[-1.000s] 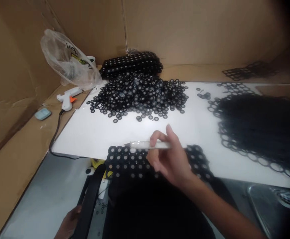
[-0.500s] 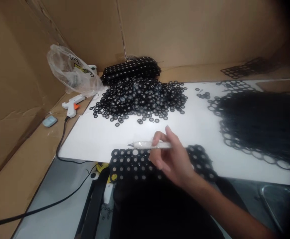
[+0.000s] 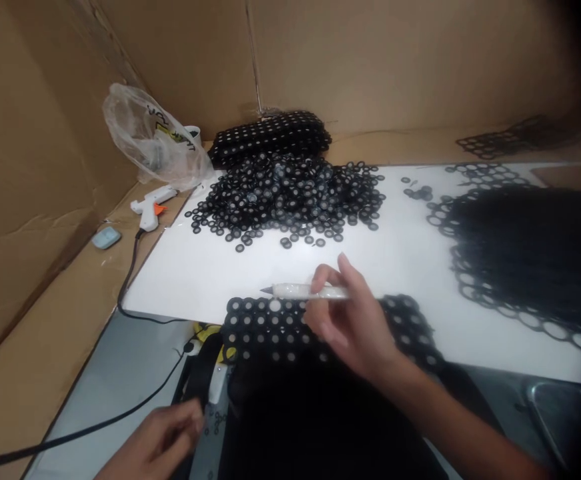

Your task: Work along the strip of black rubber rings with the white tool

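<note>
My right hand [image 3: 353, 320] is closed around a white pen-shaped tool [image 3: 293, 291] with a pointed grey tip, held level and pointing left. Just below it, a black sheet with rows of round grey spots [image 3: 250, 321] lies over the table's front edge and my lap; my right hand covers part of it. One spot near the sheet's upper edge shows plain white. At the lower left, my left hand [image 3: 163, 437] has its fingers curled and thumb and forefinger together. Whether something small is pinched there, I cannot make out.
Behind lies a heap of small black rings [image 3: 290, 197], with a folded spotted black bundle [image 3: 275, 137] beyond. A pile of black perforated sheets [image 3: 525, 260] covers the right. At left are a glue gun [image 3: 149, 208], its cord, a plastic bag [image 3: 155, 143] and a light-blue object [image 3: 106, 237].
My left hand has come into view at the lower left. My right hand keeps its hold on the pen-shaped tool above the sheet. The whole view has shifted slightly.
</note>
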The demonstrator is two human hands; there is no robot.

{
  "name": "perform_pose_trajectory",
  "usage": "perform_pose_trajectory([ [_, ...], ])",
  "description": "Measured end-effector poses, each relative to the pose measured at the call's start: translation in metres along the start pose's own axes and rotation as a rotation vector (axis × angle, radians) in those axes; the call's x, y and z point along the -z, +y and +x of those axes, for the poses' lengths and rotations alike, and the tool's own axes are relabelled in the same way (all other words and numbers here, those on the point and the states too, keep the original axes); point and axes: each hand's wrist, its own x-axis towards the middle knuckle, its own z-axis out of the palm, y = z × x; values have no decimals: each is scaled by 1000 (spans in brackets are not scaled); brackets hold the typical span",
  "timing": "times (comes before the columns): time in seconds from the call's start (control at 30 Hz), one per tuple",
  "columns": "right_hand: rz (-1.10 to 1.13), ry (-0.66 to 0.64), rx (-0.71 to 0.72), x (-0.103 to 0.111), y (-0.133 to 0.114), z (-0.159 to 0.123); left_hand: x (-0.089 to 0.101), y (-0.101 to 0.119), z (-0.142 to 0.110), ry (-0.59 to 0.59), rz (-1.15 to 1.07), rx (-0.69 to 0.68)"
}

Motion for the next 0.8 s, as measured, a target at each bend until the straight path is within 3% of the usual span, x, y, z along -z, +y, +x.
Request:
perform_pose_trajectory([
  [0.1,-4,5,0,0,0,0,-12,42,2,-220,-81,-59],
  [0.17,-3,9,-2,0,0,-1,-16,62,12,-239,-103,-95],
  [0.27,1,18,-4,0,0,-1,-12,80,31,-51,-108,-197],
  [0.43,2,29,-13,4,2,-1,-2,94,57,454,27,-477],
  [0.53,-2,39,-25,6,4,0,-5,97,67,663,160,-511],
  [0.7,-51,95,-29,-3,-7,-4,-14,93,71,767,190,-392],
  [0.8,-119,165,38,-5,-24,-8,-14,89,67,689,-7,-263],
])
